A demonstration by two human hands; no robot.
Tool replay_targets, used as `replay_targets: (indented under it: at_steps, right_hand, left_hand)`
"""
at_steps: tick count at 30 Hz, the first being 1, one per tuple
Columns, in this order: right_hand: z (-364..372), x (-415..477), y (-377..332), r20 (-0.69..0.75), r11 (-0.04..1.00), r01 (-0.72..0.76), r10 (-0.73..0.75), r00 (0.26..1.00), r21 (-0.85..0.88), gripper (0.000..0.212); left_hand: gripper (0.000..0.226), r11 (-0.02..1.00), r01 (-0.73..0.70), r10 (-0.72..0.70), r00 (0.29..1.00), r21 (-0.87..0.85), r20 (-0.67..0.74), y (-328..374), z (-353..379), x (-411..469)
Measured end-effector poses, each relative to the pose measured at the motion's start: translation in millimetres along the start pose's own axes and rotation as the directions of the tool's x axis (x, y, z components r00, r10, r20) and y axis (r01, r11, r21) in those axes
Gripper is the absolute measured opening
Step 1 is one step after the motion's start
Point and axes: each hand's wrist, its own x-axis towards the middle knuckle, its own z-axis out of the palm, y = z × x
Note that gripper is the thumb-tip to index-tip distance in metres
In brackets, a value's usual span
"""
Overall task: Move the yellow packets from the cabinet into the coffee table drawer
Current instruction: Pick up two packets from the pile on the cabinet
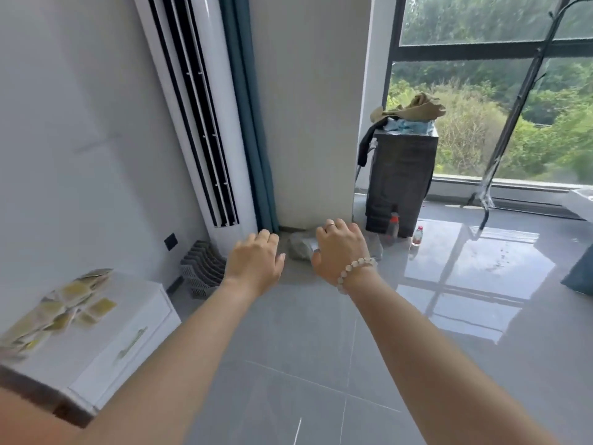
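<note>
Left hand (255, 256) and right hand (340, 252) hung over the grey tiled floor (321, 364), fingers loosely curled, pinching nothing. Flat square yellow packets (64, 303) lay scattered on the low white cabinet (141, 293), along its top's left edge. Pickup not started; next called for reaching left and down to them; the drawer was out of view

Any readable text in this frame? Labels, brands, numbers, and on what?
None readable.
Yellow packets on the white cabinet: print too blurred.
Small bottle on the floor: red label too small.
Air conditioner: no marking shows.
</note>
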Motion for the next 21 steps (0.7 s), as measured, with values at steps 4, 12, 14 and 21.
replay_targets:
  at_steps: [4,12,14,21]
  right_hand:
    - [23.0,51.7,-29.8,0.028,0.986,0.156,-0.158,0.987,0.063,0.030]
    - [63.7,131.3,-116.1,0.017,0.936,0.324,-0.330,0.944,0.139,0.031]
    - [75.1,150.4,-136.8,0.017,0.921,0.359,-0.366,0.931,0.151,0.032]
    - [100.8,227.9,-216.5,0.001,0.856,0.483,-0.491,0.871,0.183,0.033]
  left_hand:
    - [0.039,0.991,0.123,-0.124,0.992,0.057,0.025,-45.5,17.1,8.5]
    - [0.040,0.946,0.309,-0.316,0.946,0.095,0.068,-139.4,44.2,22.3]
    - [0.041,0.938,0.322,-0.333,0.940,0.131,0.074,-163.0,51.4,27.8]
    - [0.038,0.888,0.444,-0.451,0.892,0.122,0.037,-258.3,78.7,46.4]
